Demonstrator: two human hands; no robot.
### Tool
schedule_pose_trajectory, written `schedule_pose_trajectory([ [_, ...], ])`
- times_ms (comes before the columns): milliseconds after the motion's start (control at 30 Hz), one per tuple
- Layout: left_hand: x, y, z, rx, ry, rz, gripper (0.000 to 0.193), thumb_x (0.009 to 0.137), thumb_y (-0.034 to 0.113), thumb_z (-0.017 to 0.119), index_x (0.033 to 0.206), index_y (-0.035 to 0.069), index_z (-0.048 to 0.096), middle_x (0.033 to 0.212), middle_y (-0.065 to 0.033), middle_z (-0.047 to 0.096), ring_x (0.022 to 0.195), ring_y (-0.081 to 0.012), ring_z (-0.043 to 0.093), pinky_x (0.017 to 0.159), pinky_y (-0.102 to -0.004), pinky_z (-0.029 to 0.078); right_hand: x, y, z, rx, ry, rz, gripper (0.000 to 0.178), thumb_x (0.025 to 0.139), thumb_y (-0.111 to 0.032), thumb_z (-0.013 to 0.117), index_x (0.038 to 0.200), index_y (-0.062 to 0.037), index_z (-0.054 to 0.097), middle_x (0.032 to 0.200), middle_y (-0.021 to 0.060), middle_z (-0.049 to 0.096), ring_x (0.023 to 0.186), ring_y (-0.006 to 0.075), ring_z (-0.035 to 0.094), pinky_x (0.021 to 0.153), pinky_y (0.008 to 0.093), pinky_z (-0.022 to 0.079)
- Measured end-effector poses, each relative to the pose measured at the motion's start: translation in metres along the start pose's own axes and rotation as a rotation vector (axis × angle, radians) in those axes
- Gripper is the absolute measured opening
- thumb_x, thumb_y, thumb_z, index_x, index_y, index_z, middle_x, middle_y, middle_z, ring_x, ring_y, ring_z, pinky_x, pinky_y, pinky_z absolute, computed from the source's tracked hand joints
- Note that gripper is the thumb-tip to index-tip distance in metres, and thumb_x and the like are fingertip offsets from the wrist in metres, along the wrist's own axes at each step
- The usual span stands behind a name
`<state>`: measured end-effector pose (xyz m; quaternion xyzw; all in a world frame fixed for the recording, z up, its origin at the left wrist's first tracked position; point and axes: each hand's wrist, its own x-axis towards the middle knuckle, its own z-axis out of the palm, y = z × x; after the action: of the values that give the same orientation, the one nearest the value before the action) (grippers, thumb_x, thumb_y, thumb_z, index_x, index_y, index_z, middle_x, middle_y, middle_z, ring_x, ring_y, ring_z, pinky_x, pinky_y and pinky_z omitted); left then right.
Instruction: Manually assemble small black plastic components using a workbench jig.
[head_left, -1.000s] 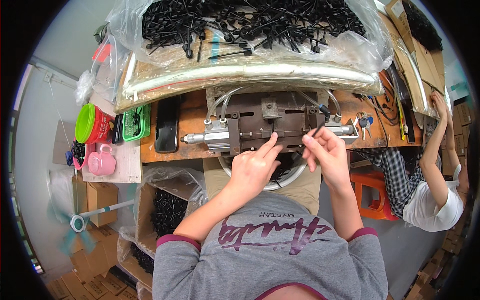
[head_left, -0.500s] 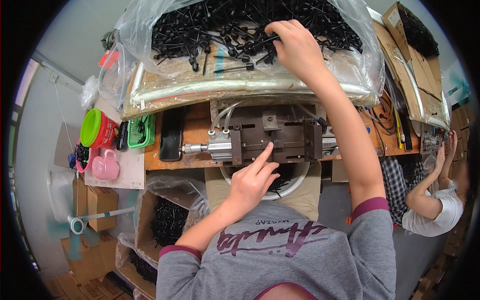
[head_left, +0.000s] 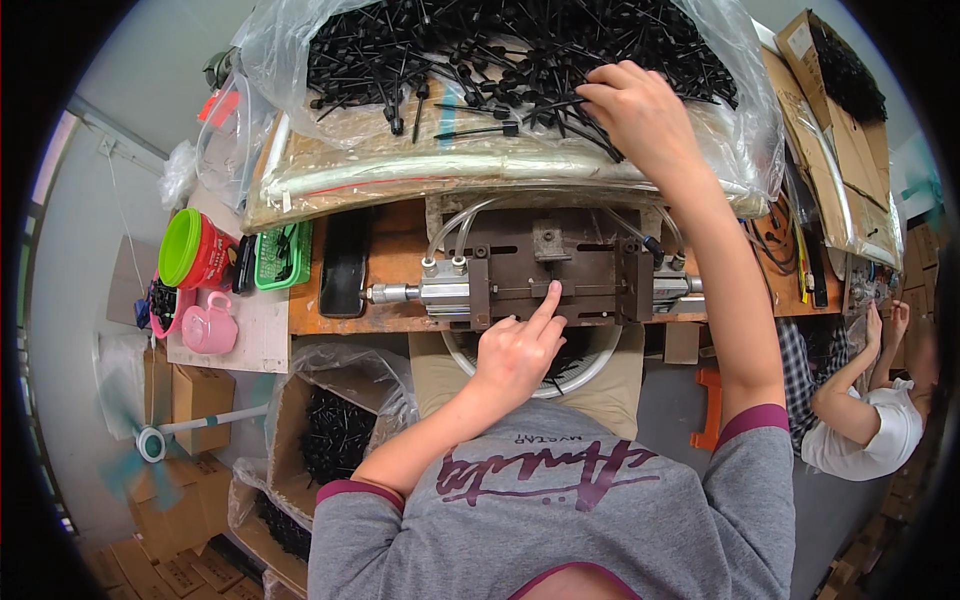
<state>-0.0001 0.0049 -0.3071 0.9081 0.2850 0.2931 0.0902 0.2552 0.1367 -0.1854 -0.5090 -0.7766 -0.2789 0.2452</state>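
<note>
the likeliest trouble sits under the left hand [head_left: 520, 352]: its index fingertip is at the middle of the brown metal fixture [head_left: 600, 262], between the two silver cylinders [head_left: 445, 296] — if those were driven with the finger there, it could be pinched. up at the heap of black stemmed parts [head_left: 540, 45], tangled stems could drag extra pieces along, or push loose ones off the near edge of the plastic-wrapped cardboard [head_left: 400, 175] they lie on. the left index points straight, the other fingers curl loosely, and nothing is visibly grasped; whether a part lies beneath the fingertip is unclear. the right arm stretches far forward across the fixture's right end, the right hand [head_left: 645, 120] back-up at the heap's near side, fingers bent toward the stems — whether they pinch one, i can't tell.
</note>
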Motion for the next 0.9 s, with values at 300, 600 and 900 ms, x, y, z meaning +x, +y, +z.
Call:
schedule_pose_trajectory([
  [300, 0.051, -0.001, -0.056, -0.266, 0.096, -0.002, 0.033, 0.077, 0.021, 0.084, 0.104, 0.004, 0.073, 0.103, -0.014, 0.075, 0.071, -0.0231, 0.073, 0.065, -0.032, 0.058, -0.064, -0.027, -0.078, 1.114, -0.078, 0.955, 0.023, 0.09, -0.016, 0.075, 0.105, 0.0002, 0.069, 0.088, 0.0055, 0.07, 0.063, 0.0073, 0.064, 0.055, 0.0218, 0.046],
  [600, 0.188, -0.047, -0.028, -0.091, 0.398, 0.174, 0.032, 0.075, 0.028, 0.083, 0.099, 0.006, 0.076, 0.097, -0.0069, 0.064, 0.094, -0.0279, 0.061, 0.085, -0.0409, 0.05, -0.146, -0.142, -0.084, 0.753, -0.168, 0.542, 0.024, 0.082, 0.002, 0.075, 0.105, -0.0003, 0.068, 0.113, 0.0119, 0.061, 0.088, 0.0209, 0.071, 0.072, 0.0309, 0.059],
  [900, 0.194, -0.049, -0.042, -0.518, 0.035, -0.166, 0.028, 0.077, 0.018, 0.083, 0.096, 0.0, 0.076, 0.086, -0.0119, 0.064, 0.076, -0.0216, 0.067, 0.071, -0.0326, 0.055, -0.171, -0.184, -0.041, 0.374, -0.258, 0.237, 0.026, 0.074, -0.005, 0.068, 0.1, 0.0007, 0.064, 0.135, 0.0189, 0.059, 0.08, 0.0205, 0.069, 0.072, 0.0327, 0.057],
])
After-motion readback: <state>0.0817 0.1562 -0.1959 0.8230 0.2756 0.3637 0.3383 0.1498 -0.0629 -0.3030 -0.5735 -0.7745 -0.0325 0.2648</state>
